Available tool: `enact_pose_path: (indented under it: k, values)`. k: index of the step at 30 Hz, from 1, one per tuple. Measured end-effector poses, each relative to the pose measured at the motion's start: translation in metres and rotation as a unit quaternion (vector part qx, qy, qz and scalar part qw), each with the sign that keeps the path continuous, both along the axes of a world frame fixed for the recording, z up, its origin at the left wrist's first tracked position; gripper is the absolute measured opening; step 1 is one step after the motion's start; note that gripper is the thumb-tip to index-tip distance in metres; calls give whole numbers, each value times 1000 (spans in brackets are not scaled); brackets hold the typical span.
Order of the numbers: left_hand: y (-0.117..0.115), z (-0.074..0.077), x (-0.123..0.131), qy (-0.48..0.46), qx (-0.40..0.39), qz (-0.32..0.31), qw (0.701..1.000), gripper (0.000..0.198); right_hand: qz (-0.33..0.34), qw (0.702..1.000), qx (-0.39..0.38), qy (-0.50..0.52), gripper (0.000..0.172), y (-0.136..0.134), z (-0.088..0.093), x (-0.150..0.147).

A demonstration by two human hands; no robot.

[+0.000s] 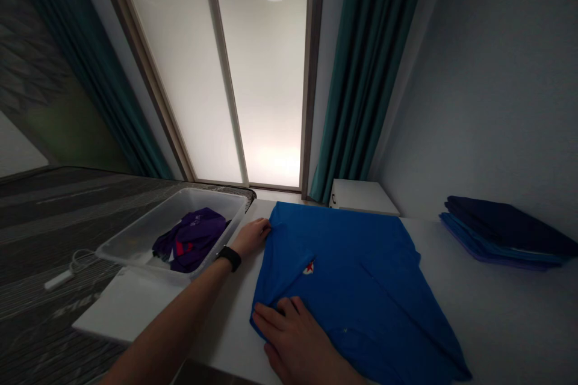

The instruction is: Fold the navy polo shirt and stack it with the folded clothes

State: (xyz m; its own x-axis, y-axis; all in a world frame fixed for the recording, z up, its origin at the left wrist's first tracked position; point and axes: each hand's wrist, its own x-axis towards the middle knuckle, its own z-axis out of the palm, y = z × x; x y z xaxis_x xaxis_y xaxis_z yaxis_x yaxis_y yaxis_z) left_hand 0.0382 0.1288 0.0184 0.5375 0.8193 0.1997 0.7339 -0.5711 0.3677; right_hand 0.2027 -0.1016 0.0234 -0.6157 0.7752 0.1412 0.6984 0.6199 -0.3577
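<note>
A blue shirt (pixel 356 252) with a small red and white emblem lies spread on the white table (pixel 492 307), with some creases. At its far left corner, my left hand (pixel 251 237), with a black watch on the wrist, pinches the cloth edge. My right hand (pixel 300 340) rests on the near left part of the shirt, its fingers bent and a little apart, with the fingertips by the edge; no fold of cloth shows between them.
Left of the table is a clear plastic bin (pixel 130 240) holding purple and dark clothes (pixel 198 239). A stack of folded blue and navy garments (pixel 506 228) lies at the right by the wall. A white cabinet (pixel 363 194) stands behind the table.
</note>
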Motion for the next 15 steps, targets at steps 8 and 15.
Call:
enact_pose_path:
  k: [8,15]
  values:
    - [2,-2,3,-54,-8,2,999,14,-22,999,-3,26,43,-2,3,-1]
    - [11,-10,1,-77,-32,-4,997,18,-13,999,-4,33,44,-2,2,0]
